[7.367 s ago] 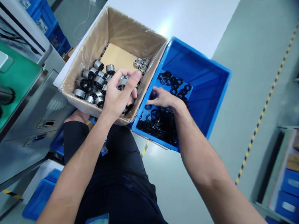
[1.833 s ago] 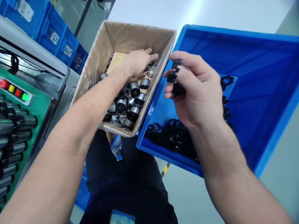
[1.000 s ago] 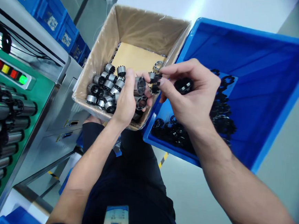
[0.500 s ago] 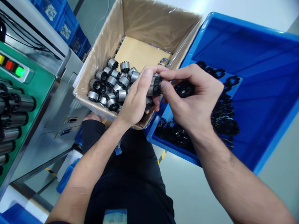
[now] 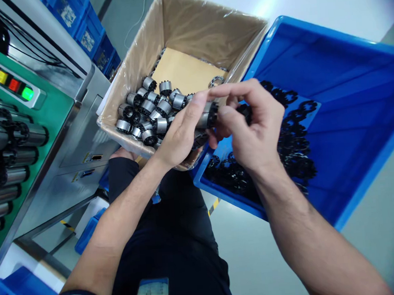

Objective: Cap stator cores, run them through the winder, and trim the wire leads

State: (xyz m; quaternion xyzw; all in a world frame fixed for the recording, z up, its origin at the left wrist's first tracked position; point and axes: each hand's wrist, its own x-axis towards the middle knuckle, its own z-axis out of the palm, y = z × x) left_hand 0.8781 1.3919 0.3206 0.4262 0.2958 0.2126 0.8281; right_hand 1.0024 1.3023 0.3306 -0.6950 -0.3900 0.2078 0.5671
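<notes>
Left hand [image 5: 178, 133] and right hand [image 5: 252, 132] together above the near corner of a plastic-lined cardboard box [image 5: 204, 28], both clamped on one steel collar [image 5: 208, 117]; a black ring [image 5: 245, 112] sits in the right hand's fingers. In the box: heaped steel collars [image 5: 146, 110] beside a tan cardboard sheet [image 5: 184, 71], one steel ring [image 5: 216, 80] at the sheet's edge. Just right of the box: a blue plastic crate [image 5: 333, 64], loose black rings [image 5: 294, 151] piled inside.
</notes>
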